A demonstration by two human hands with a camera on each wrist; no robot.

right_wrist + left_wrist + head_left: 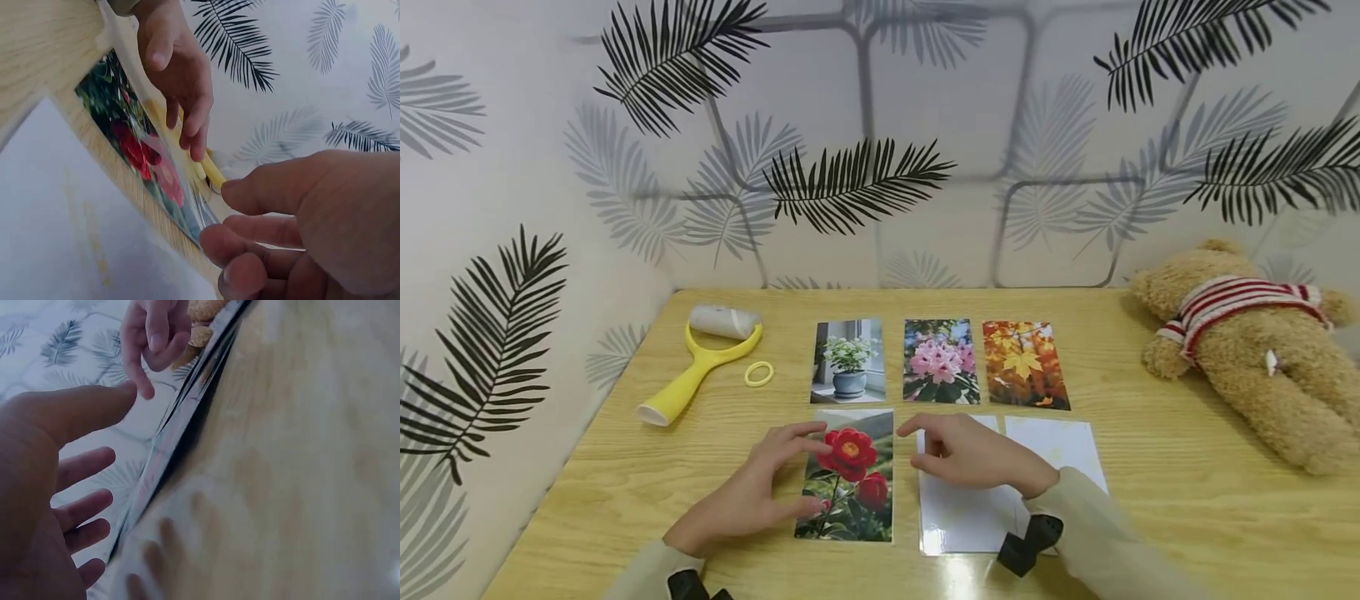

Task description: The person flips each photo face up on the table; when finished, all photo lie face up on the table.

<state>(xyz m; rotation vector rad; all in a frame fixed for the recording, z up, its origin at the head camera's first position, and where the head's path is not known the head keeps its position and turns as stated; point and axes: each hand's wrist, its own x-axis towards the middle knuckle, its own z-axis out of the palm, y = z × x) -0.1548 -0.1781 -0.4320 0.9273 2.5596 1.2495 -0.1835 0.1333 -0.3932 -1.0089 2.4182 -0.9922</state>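
Note:
A photo card of red flowers [850, 492] lies on the table in the front row. My left hand [760, 483] hovers at its left side, fingers spread and thumb apart, holding nothing. To its right are two white-faced cards, one on the left [962, 521] and one on the right [1060, 450]. Over the left one is my right hand [977, 454], index finger stretched toward the flower card, other fingers loosely bent around nothing. Behind them stand in a row a potted-plant card [848, 362], a pink-flower card [940, 360] and an orange maple-leaf card [1026, 364].
At the back left lie a yellow-handled lint roller [700, 362] and a small yellow ring [759, 374]. A teddy bear [1262, 350] in a striped top lies at the right. A leaf-patterned wall [925, 233] borders the wooden table [1187, 533].

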